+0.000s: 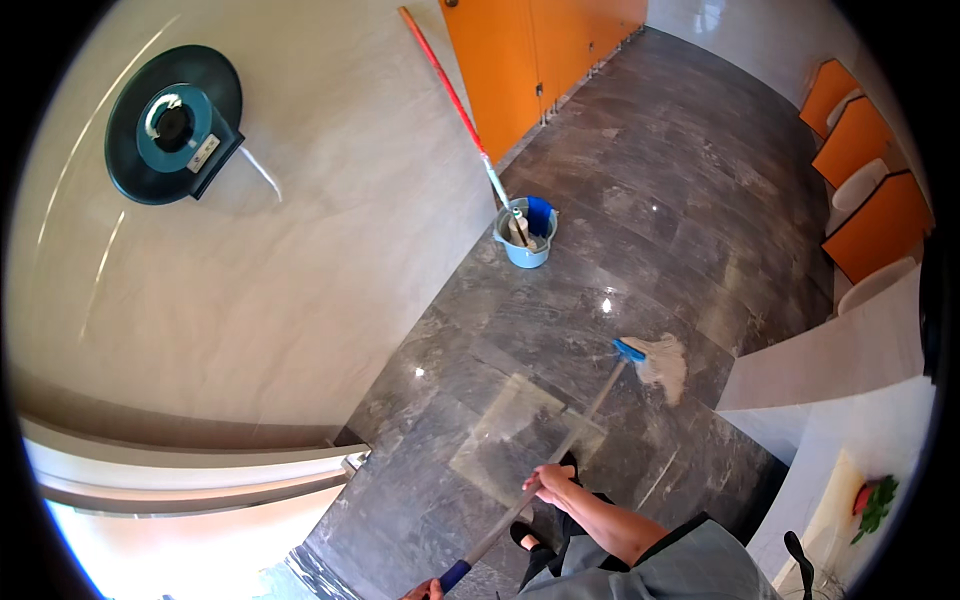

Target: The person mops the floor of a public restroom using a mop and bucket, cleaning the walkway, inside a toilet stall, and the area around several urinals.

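A long-handled mop [586,417] runs diagonally across the dark tiled floor. My right hand [551,484] is wrapped around the middle of its pole. At the bottom edge my left hand [424,590], partly cut off by the frame, grips the pole's end by a dark blue sleeve [454,575]. The blue mop clamp [628,350] is at the far end, and beige mop strands [664,367] lie spread on the floor to its right. Below the pole, my black shoes [524,535] show on the tiles.
A light blue bucket [526,259] by the left wall holds a bottle and a second mop with a red handle [454,94]. A round paper dispenser [174,124] hangs on that wall. Orange stall panels [502,67] stand beyond; urinals [859,185] with orange dividers [877,225] line the right.
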Tool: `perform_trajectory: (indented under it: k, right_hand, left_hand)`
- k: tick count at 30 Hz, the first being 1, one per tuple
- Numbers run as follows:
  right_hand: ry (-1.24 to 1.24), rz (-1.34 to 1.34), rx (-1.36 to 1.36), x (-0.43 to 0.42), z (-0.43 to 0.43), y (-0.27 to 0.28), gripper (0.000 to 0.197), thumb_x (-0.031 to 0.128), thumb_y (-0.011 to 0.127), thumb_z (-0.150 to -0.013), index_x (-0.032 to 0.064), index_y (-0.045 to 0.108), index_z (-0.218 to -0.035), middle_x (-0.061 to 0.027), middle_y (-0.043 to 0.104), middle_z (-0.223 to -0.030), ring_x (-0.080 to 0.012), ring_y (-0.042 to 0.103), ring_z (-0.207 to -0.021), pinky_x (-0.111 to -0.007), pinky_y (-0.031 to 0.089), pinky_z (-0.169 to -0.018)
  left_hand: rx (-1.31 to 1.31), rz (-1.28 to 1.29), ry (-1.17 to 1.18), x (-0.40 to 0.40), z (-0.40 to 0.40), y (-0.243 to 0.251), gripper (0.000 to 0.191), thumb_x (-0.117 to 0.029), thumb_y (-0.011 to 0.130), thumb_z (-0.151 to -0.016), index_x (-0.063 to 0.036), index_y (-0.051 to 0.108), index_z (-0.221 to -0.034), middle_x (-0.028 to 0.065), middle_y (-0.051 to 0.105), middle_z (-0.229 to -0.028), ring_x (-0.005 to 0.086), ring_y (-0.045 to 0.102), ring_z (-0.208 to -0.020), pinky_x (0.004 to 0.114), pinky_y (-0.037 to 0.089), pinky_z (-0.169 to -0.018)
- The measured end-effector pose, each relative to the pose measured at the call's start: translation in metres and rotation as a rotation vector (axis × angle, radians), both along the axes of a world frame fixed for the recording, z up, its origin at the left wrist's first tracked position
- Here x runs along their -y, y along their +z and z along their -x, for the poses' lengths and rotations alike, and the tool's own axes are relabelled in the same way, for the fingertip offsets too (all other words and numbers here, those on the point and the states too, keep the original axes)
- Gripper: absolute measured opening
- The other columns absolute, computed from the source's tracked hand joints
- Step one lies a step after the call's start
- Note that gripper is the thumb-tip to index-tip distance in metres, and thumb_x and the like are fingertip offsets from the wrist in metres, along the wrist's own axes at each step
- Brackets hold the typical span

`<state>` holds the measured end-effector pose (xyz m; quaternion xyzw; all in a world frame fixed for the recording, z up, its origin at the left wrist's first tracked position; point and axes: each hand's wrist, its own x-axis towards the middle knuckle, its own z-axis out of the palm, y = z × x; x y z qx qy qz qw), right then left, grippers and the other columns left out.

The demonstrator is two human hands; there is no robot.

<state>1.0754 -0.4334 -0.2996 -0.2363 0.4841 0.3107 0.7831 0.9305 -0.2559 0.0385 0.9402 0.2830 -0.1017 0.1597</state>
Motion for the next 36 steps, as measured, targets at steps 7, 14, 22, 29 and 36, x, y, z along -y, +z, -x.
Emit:
perform_trajectory:
  k: [7, 14, 22, 29, 36]
  right_hand:
    - [0.381, -0.085, 0.216, -0.079, -0.075, 0.035, 0.005, 0.002, 0.037, -0.076, -0.0012, 0.039, -0.072, -0.0112, 0.040, -0.054, -0.0245, 0.046, -0.049, -0.041, 0.045, -0.048]
    - [0.504, -0.215, 0.404, -0.112, -0.187, 0.065, 0.008, 0.002, 0.044, -0.077, -0.0016, 0.038, -0.072, -0.0085, 0.039, -0.057, -0.0200, 0.044, -0.049, -0.036, 0.042, -0.049]
    - [0.093, -0.374, 0.310, -0.089, -0.236, 0.100, 0.012, 0.001, 0.046, -0.078, -0.0019, 0.041, -0.067, -0.0081, 0.041, -0.055, -0.0180, 0.044, -0.048, -0.032, 0.040, -0.047]
    - [-0.209, -0.342, 0.264, -0.039, -0.258, 0.134, 0.007, -0.002, 0.040, -0.077, -0.0026, 0.041, -0.069, -0.0130, 0.045, -0.058, -0.0254, 0.048, -0.054, -0.040, 0.044, -0.057]
    - [-0.492, -0.256, 0.326, 0.065, -0.265, 0.094, 0.007, 0.001, 0.041, -0.076, -0.0033, 0.044, -0.071, -0.0140, 0.046, -0.059, -0.0275, 0.049, -0.058, -0.041, 0.043, -0.061]
  left_hand:
    - [0.190, -0.181, 0.199, 0.017, 0.022, -0.015, 0.031, -0.031, 0.047, -0.079, -0.0067, 0.063, -0.069, 0.0161, 0.054, -0.053, 0.0293, 0.053, -0.044, 0.038, 0.038, -0.041]
    - [0.481, 0.020, 0.231, 0.082, -0.069, -0.010, 0.019, -0.023, 0.053, -0.076, -0.0070, 0.062, -0.082, 0.0093, 0.051, -0.047, 0.0201, 0.047, -0.036, 0.030, 0.036, -0.036]
    - [0.908, 0.026, -0.413, 0.089, -0.175, 0.051, 0.006, -0.006, 0.055, -0.068, -0.0023, 0.056, -0.063, 0.0019, 0.044, -0.043, 0.0100, 0.035, -0.031, 0.024, 0.028, -0.032]
    - [0.879, 0.315, -0.641, 0.063, -0.258, 0.132, 0.014, -0.006, 0.052, -0.068, -0.0048, 0.053, -0.053, 0.0029, 0.033, -0.039, 0.0119, 0.029, -0.030, 0.026, 0.021, -0.032]
    - [0.777, 0.561, -0.847, 0.046, -0.332, 0.078, 0.006, -0.005, 0.052, -0.060, -0.0035, 0.057, -0.057, 0.0045, 0.044, -0.043, 0.0143, 0.041, -0.034, 0.024, 0.031, -0.037]
